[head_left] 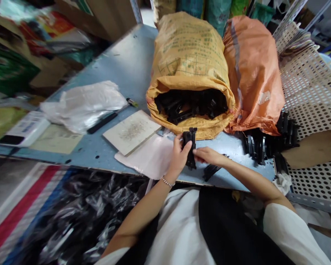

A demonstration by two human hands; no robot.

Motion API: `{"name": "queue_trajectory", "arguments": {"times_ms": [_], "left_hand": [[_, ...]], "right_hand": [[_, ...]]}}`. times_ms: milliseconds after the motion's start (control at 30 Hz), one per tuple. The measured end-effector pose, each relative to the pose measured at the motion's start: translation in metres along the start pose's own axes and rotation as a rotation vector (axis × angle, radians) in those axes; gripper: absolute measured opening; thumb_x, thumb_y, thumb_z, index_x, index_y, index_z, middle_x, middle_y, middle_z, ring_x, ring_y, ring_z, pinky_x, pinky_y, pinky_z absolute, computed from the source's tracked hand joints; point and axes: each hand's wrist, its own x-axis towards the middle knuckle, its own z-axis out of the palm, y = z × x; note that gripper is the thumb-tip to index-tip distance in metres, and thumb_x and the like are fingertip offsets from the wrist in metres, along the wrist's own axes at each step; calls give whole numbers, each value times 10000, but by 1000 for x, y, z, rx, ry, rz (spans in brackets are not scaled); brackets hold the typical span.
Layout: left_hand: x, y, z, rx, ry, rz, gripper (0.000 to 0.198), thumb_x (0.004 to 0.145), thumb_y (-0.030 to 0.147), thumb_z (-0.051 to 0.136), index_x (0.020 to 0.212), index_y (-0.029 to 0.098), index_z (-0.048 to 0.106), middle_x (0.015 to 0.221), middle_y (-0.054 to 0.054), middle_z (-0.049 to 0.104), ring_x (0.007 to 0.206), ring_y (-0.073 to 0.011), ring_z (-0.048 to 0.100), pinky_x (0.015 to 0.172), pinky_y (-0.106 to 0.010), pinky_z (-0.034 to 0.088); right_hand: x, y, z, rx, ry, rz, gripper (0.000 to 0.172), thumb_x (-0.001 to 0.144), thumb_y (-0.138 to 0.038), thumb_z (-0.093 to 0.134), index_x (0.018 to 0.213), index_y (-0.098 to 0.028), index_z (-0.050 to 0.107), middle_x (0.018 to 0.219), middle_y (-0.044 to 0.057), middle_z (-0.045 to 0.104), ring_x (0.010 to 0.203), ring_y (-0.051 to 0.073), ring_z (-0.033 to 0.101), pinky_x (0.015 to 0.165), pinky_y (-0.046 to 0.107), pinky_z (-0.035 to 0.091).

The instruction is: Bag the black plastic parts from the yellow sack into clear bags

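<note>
My left hand (pixel 181 151), with a beaded bracelet at the wrist, is closed around a black plastic part (pixel 189 138) held upright over the front of the table. Beside it, my right hand (pixel 206 154) has its fingers pinched at the part's right edge; whether they grip it or something small is hidden. Another black part (pixel 211 171) lies on the table below my right hand. Just behind my hands, a yellow woven sack (pixel 191 55) lies with its mouth toward me, and many similar black parts (pixel 193 106) show inside.
An orange sack (pixel 256 73) and a pile of black parts (pixel 260 145) are to the right, against a perforated rack (pixel 314 110). On the left are a whitish board (pixel 132 130), a black-handled tool (pixel 102 123), clear plastic bags (pixel 85 101) and a white box (pixel 27 127). Bagged black items (pixel 99 209) lie below the table edge.
</note>
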Motion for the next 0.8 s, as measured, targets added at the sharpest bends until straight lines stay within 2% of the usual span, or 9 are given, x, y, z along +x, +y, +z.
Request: {"name": "queue_trajectory", "arguments": {"times_ms": [33, 133, 200, 300, 367, 500, 567, 667, 800], "left_hand": [[0, -9, 2, 46, -19, -3, 470, 838, 425, 659, 1236, 221, 514, 1084, -59, 669, 957, -191, 660, 884, -343, 519], [-4, -36, 15, 262, -114, 40, 317, 868, 349, 603, 1140, 187, 613, 1181, -111, 660, 1140, -259, 605, 1052, -455, 437], [-7, -49, 25, 419, -134, 121, 311, 837, 288, 628, 1129, 184, 652, 1269, -131, 628, 1256, -296, 533, 1133, -505, 355], [-5, -52, 27, 464, -110, 199, 394, 798, 261, 667, 1185, 192, 652, 1372, -140, 572, 1342, -304, 465, 1170, -523, 311], [5, -42, 22, 347, -117, 167, 438, 803, 320, 685, 1220, 196, 634, 1378, -141, 573, 1323, -287, 492, 1150, -507, 351], [35, -4, 21, -192, -171, -81, 501, 807, 536, 682, 1185, 213, 621, 1228, -113, 657, 1129, -235, 628, 987, -410, 502], [46, 12, 26, -418, -236, -231, 526, 781, 629, 669, 1078, 197, 638, 1031, -90, 699, 940, -210, 674, 823, -350, 550], [47, 24, 33, -456, -183, -318, 485, 700, 585, 764, 907, 170, 621, 731, -11, 642, 648, -135, 615, 604, -252, 498], [17, 29, 28, -344, -193, -229, 486, 681, 442, 812, 1034, 186, 598, 682, 46, 586, 579, -97, 558, 543, -209, 439]], "right_hand": [[12, 1, -17, -61, 130, 17, 542, 1022, -566, 245, 861, -175, 584, 721, 33, 574, 625, 148, 558, 583, 264, 456], [54, 4, -73, -371, 769, 84, 452, 978, -543, 423, 1170, -155, 551, 1131, 154, 591, 959, 245, 616, 776, 340, 493], [82, 9, -106, -515, 903, 136, 566, 937, -528, 505, 1341, -134, 456, 1354, 227, 467, 1086, 317, 584, 829, 405, 497], [105, 16, -130, -613, 875, 200, 520, 930, -394, 508, 1352, -93, 464, 1329, 250, 480, 1114, 356, 556, 859, 465, 499], [101, 16, -126, -635, 912, 169, 426, 919, -298, 488, 1284, -83, 532, 1248, 233, 534, 1120, 354, 535, 896, 485, 491], [52, 7, -73, -678, 946, -163, 298, 898, -206, 506, 1156, -132, 635, 1184, 193, 569, 1110, 332, 519, 961, 500, 474], [19, 4, -37, -706, 795, -373, 299, 914, -210, 517, 1182, -149, 635, 1157, 182, 582, 1087, 319, 535, 953, 505, 484], [-16, 5, -5, -649, 514, -572, 331, 959, -289, 517, 1266, -187, 592, 1205, 159, 576, 1076, 275, 564, 897, 437, 531], [-23, 9, -22, -503, 647, -385, 388, 1009, -444, 425, 1272, -186, 549, 1208, 166, 561, 1062, 260, 578, 876, 411, 529]]}}
